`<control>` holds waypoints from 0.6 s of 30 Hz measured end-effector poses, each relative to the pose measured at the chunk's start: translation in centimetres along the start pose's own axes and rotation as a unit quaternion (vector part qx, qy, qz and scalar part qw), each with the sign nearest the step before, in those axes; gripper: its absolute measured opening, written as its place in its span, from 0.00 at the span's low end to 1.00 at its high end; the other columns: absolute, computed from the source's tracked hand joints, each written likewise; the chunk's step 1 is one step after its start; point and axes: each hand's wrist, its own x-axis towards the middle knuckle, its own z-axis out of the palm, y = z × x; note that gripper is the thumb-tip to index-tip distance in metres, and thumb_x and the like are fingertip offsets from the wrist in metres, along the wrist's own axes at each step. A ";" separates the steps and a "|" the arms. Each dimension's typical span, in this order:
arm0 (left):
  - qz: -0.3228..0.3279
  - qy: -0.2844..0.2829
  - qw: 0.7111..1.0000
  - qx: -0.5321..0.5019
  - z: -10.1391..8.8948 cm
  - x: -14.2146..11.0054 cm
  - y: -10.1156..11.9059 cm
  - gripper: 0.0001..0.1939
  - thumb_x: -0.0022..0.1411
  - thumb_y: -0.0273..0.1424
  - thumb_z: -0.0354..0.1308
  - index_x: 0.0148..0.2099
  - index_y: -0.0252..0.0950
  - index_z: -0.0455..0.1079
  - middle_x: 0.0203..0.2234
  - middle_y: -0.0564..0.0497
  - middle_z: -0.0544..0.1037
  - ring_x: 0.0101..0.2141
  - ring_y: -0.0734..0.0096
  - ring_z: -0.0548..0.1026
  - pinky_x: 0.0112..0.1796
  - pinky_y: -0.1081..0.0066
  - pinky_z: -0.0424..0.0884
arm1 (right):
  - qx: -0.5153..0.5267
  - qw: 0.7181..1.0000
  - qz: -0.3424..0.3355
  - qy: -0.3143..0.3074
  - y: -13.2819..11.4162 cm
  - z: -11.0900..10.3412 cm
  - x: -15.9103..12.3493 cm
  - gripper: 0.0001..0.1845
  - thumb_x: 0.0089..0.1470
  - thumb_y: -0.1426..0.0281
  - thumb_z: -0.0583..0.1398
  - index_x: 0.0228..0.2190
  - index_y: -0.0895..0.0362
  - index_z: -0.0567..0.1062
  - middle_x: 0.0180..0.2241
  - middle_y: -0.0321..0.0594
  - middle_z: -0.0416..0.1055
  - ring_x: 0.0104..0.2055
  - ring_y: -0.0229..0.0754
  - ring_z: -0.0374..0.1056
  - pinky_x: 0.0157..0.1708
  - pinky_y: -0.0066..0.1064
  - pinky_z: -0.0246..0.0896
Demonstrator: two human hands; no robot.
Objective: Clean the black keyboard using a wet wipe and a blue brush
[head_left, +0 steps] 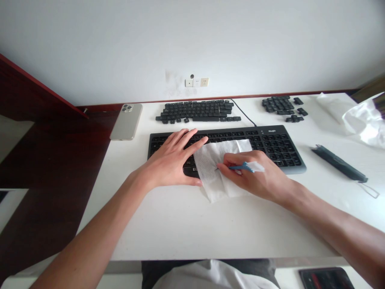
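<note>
A black keyboard (279, 148) lies in the middle of the white desk (186, 228), with many keycaps off and its bare switches showing. My left hand (170, 160) rests flat on its left side, fingers spread, holding nothing, with its fingertips near a white wet wipe (210, 172). The wipe lies over the middle of the keyboard and hangs past its front edge. My right hand (255, 176) pinches a small blue-handled tool (242, 167) with a white tip, just above the wipe. The fingers hide most of the handle.
Two groups of loose black keycaps (197, 111) (284, 106) lie behind the keyboard. A silver smartphone (126, 121) sits at the desk's left edge. A long black tool (339, 162) and a white plastic bag (365, 120) lie to the right. A dark phone (325, 279) lies below the desk's front edge.
</note>
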 end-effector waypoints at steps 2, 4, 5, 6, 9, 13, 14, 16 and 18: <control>0.000 0.000 1.000 0.002 0.0 0.0 0.0 0.61 0.53 0.61 0.68 0.79 0.50 0.44 0.79 0.47 0.43 0.76 0.41 0.42 0.72 0.45 0.44 | 0.011 0.999 0.031 0.007 -0.2 0.2 0.0 0.21 0.67 0.57 0.56 0.25 0.53 0.62 0.19 0.30 0.57 0.23 0.37 0.46 0.26 0.34 0.45; -0.001 0.001 1.000 0.002 0.0 -0.1 0.0 0.60 0.54 0.61 0.68 0.79 0.51 0.44 0.79 0.48 0.43 0.76 0.41 0.42 0.72 0.45 0.45 | 0.025 0.998 0.052 0.006 -0.3 0.3 0.0 0.21 0.66 0.56 0.56 0.25 0.53 0.63 0.19 0.30 0.57 0.23 0.37 0.45 0.26 0.33 0.46; -0.001 0.001 1.000 0.001 0.0 -0.1 0.0 0.60 0.54 0.61 0.68 0.79 0.51 0.44 0.79 0.48 0.43 0.76 0.41 0.42 0.72 0.45 0.45 | 0.028 0.998 0.058 0.003 -0.3 0.3 0.0 0.21 0.66 0.56 0.56 0.25 0.53 0.63 0.19 0.29 0.57 0.23 0.37 0.44 0.26 0.33 0.46; -0.001 0.001 1.000 0.001 0.0 -0.1 0.0 0.60 0.54 0.61 0.68 0.79 0.52 0.43 0.79 0.48 0.43 0.76 0.41 0.42 0.72 0.45 0.45 | 0.028 0.998 0.059 0.001 -0.3 0.2 0.0 0.21 0.66 0.56 0.56 0.24 0.53 0.62 0.19 0.29 0.56 0.24 0.37 0.43 0.25 0.33 0.46; -0.001 0.000 1.000 0.000 0.0 -0.1 0.0 0.61 0.53 0.61 0.68 0.79 0.51 0.43 0.79 0.48 0.43 0.76 0.41 0.42 0.72 0.44 0.45 | 0.029 0.999 0.043 -0.009 -0.1 -0.4 0.1 0.23 0.66 0.57 0.57 0.23 0.54 0.59 0.19 0.28 0.52 0.24 0.37 0.42 0.25 0.33 0.44; -0.001 0.000 1.000 -0.003 -0.1 -0.1 0.0 0.61 0.53 0.62 0.68 0.79 0.52 0.43 0.79 0.48 0.42 0.76 0.41 0.42 0.72 0.44 0.44 | 0.043 0.999 0.004 -0.003 0.5 -1.5 0.2 0.22 0.66 0.62 0.59 0.22 0.54 0.58 0.19 0.28 0.50 0.23 0.36 0.43 0.24 0.33 0.43; -0.001 0.000 1.000 -0.003 -0.1 -0.1 0.0 0.61 0.53 0.62 0.68 0.79 0.52 0.43 0.79 0.48 0.42 0.76 0.41 0.42 0.72 0.44 0.44 | 0.046 0.999 -0.007 0.020 0.6 -1.7 0.2 0.22 0.67 0.63 0.59 0.23 0.54 0.61 0.19 0.28 0.53 0.23 0.35 0.45 0.24 0.32 0.45; 0.000 -0.001 1.000 -0.004 -0.1 -0.1 0.0 0.62 0.53 0.62 0.67 0.80 0.53 0.41 0.79 0.48 0.42 0.76 0.41 0.41 0.72 0.44 0.44 | 0.065 0.995 -0.051 0.062 0.9 -1.9 0.2 0.17 0.68 0.62 0.60 0.26 0.54 0.70 0.22 0.30 0.64 0.24 0.35 0.56 0.25 0.31 0.52; 0.000 -0.005 1.000 -0.006 -0.1 -0.1 0.0 0.63 0.53 0.63 0.67 0.80 0.53 0.38 0.79 0.48 0.41 0.76 0.41 0.41 0.72 0.45 0.43 | 0.109 0.986 -0.118 0.043 1.1 -1.9 0.2 0.12 0.68 0.61 0.61 0.36 0.55 0.78 0.33 0.38 0.77 0.32 0.39 0.70 0.32 0.31 0.63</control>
